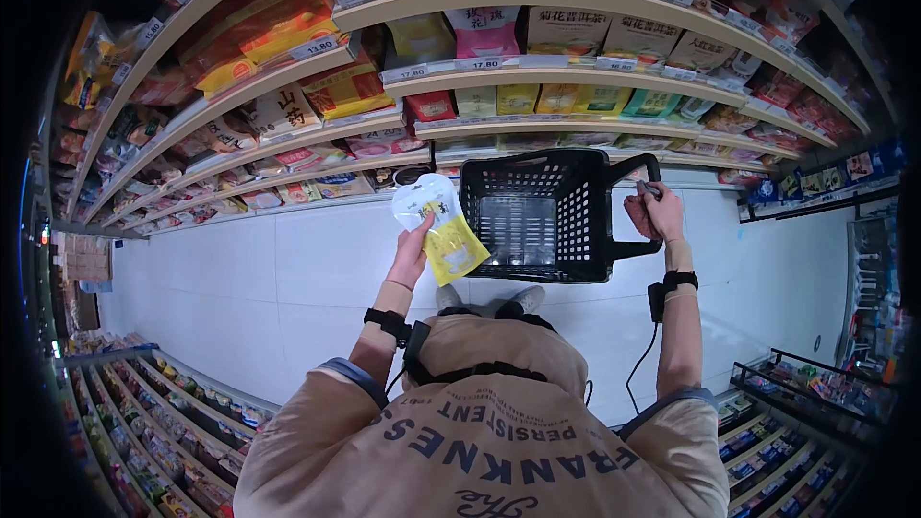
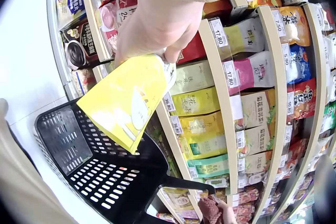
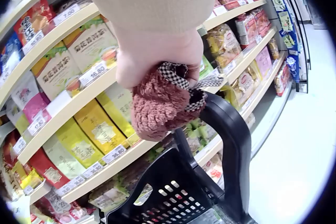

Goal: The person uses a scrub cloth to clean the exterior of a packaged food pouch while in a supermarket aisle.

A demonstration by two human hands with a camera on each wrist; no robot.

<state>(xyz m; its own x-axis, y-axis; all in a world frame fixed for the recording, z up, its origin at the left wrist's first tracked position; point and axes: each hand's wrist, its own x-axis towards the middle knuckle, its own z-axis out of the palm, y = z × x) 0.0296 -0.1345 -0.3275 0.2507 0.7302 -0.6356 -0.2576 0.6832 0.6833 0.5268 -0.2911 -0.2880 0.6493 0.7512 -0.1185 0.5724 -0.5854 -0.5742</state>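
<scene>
My left hand (image 1: 413, 251) pinches a yellow and white stand-up pouch (image 1: 453, 247) near its edge, the thumb lying over its front. The pouch hangs tilted beside the left rim of a black plastic shopping basket (image 1: 523, 273); in the left wrist view the yellow pouch (image 2: 128, 98) overlaps the basket. My right hand (image 1: 664, 215) holds a bunched, fuzzy reddish-brown cloth (image 3: 157, 106) with black-and-white checked trim. That hand is right at the basket's black handle (image 3: 231, 129); I cannot tell whether the fingers also wrap it. The basket's visible floor is bare.
Shelves (image 1: 576, 62) of packaged goods with price tags curve along the front and left. Beneath the basket lies a pale tiled floor (image 1: 240, 259), my shoes (image 1: 526, 299) close behind it. More low shelving (image 1: 153, 422) stands behind me at left, and a rack (image 1: 815, 403) at right.
</scene>
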